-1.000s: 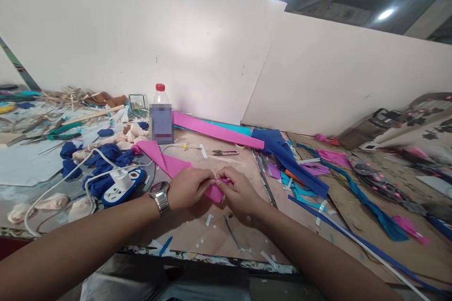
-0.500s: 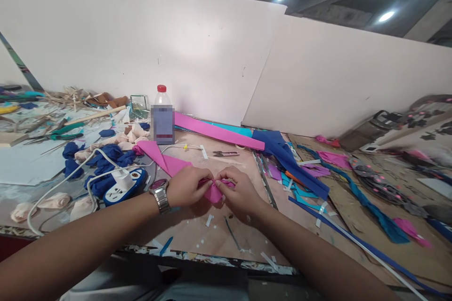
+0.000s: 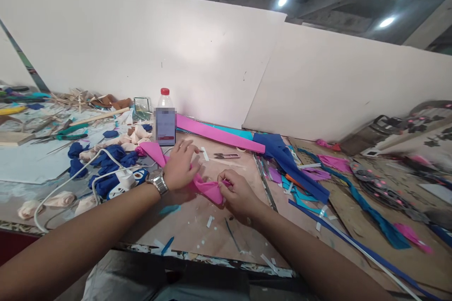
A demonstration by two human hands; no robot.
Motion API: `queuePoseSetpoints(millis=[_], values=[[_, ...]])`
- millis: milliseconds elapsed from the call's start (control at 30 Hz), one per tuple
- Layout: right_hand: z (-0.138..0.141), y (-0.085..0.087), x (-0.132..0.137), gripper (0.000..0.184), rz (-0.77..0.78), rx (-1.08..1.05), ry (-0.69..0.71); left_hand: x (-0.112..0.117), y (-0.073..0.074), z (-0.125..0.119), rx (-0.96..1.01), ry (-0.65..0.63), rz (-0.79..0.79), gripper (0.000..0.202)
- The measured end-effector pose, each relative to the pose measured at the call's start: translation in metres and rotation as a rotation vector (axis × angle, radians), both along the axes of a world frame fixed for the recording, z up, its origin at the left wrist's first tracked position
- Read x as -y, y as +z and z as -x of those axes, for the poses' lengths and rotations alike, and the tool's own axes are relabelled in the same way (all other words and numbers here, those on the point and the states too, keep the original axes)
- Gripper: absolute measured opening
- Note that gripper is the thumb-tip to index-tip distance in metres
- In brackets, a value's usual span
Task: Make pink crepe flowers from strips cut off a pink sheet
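Observation:
A pink strip (image 3: 209,190), cloth or crepe paper, runs from the back left of the work board toward me, folded and gathered at its near end. My right hand (image 3: 237,193) pinches that gathered end between thumb and fingers. Over the strip's middle lies my left hand (image 3: 181,165), its fingers spread and pointing away; it wears a wristwatch (image 3: 158,183). The palm hides part of the strip, and I cannot tell whether it presses on it. Beyond both hands rests a pair of thread snips (image 3: 226,155).
A phone (image 3: 165,127) leans on a red-capped bottle (image 3: 165,91). Left of my arm are a power strip (image 3: 122,186) with a white cable and several dark blue bundles (image 3: 106,157). A long pink strip (image 3: 219,135) and dark blue fabric (image 3: 296,164) lie behind. Cardboard (image 3: 353,207) covers the right.
My left hand has let go of the gathered end, opened, and moved left and away from me along the strip. My right hand keeps its pinch, and more of the strip shows between the hands.

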State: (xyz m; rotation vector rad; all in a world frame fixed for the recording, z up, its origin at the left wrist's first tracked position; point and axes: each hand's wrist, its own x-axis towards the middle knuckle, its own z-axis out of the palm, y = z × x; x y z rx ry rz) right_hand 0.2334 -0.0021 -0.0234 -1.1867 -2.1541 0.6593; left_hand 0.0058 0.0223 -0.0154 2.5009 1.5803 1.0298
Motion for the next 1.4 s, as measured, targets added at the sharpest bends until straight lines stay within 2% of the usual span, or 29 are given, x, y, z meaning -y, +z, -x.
queuePoseSetpoints(millis=[100,200,333,467,667,1233,1400], values=[[0.0,-0.001,-0.001,0.004,0.004,0.004,-0.001,-0.01,-0.007,0.003,-0.069,0.22,0.069,0.034],[0.0,-0.001,-0.001,0.005,-0.003,-0.002,0.003,-0.015,-0.009,0.001,-0.12,0.3,0.132,0.035],[0.0,-0.002,-0.002,0.005,-0.007,-0.016,0.018,-0.021,-0.006,0.0,-0.149,0.362,0.189,0.034],[-0.001,-0.003,-0.002,0.005,-0.015,-0.01,0.039,-0.031,0.0,0.0,-0.166,0.361,0.228,0.033],[-0.003,-0.004,-0.002,0.007,-0.032,0.002,0.051,-0.041,0.005,-0.003,-0.202,0.355,0.19,0.033],[-0.004,-0.005,-0.001,0.008,-0.031,0.011,0.053,-0.049,-0.006,-0.003,-0.234,0.382,0.256,0.039],[-0.004,-0.006,-0.002,0.007,-0.026,0.001,0.056,-0.043,-0.008,-0.006,-0.225,0.379,0.233,0.037]])
